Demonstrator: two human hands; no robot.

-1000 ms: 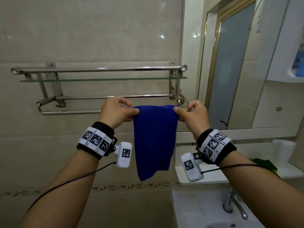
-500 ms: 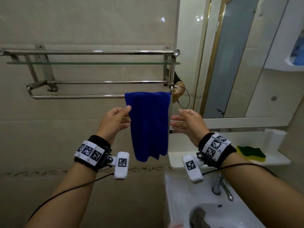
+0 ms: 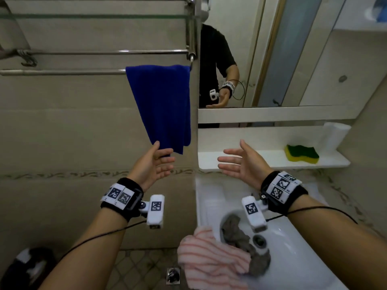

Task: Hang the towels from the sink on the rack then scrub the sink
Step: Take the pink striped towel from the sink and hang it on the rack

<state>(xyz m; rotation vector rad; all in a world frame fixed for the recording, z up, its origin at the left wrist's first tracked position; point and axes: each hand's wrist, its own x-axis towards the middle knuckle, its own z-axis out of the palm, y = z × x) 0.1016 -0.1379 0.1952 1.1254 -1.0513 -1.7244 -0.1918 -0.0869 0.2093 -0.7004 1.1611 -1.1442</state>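
A blue towel (image 3: 162,105) hangs folded over the lower bar of the chrome wall rack (image 3: 62,71), at its right end. My left hand (image 3: 154,164) is open just below the towel's bottom edge, fingers spread and holding nothing. My right hand (image 3: 240,162) is open too, palm facing left, above the white sink (image 3: 293,248). In the sink lie a pink striped towel (image 3: 209,258), draped over the left rim, and a grey towel (image 3: 240,235) beside the drain (image 3: 259,240).
A green and yellow sponge (image 3: 301,153) sits on the white shelf (image 3: 230,160) behind the sink, next to a white roll (image 3: 335,135). A mirror (image 3: 293,51) fills the upper right. A floor drain (image 3: 173,275) lies in the tiled floor at lower left.
Both hands let go of the blue towel and dropped away from the bar, opening. The view tilted down, bringing the sink and its two towels into sight.
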